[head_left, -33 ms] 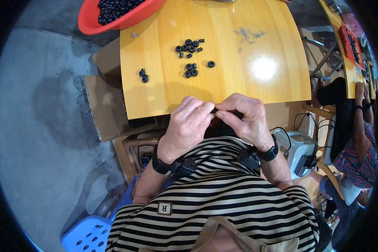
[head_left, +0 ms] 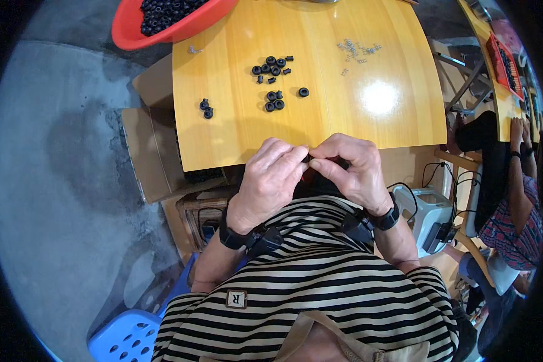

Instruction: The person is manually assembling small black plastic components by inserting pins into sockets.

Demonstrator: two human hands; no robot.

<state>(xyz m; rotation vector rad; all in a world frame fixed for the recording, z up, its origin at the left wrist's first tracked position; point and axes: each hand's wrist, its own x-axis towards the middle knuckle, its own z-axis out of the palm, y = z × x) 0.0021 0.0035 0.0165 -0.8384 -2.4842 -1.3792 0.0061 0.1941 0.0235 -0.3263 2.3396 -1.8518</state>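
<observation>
Apparently at the stage of working one small dark piece [head_left: 308, 159] by fingertip, held between the two hands and seen against the near edge of the worktop [head_left: 241, 136]. Gripped from one side by the left hand [head_left: 268, 181], with thumb and fingers drawn together, and from the other by the right hand [head_left: 355, 172], in a pinch of thumb and forefinger. Too covered to show its full shape, or any second part joined to it. Judging by the black rubber pieces [head_left: 271, 60] and small metal springs [head_left: 351, 47] spread farther up the worktop, probably busy fitting or adjusting. For the next move, likely calls for holding firm with one hand while pressing or turning gently with the other, without letting the piece slip out of sight. Compared with the earlier frame, almost nothing to tell apart: no visible change among the rubber pieces, the springs or the red basin [head_left: 130, 36]; at most, a faint shift in the right hand, too slight to be sure of.
</observation>
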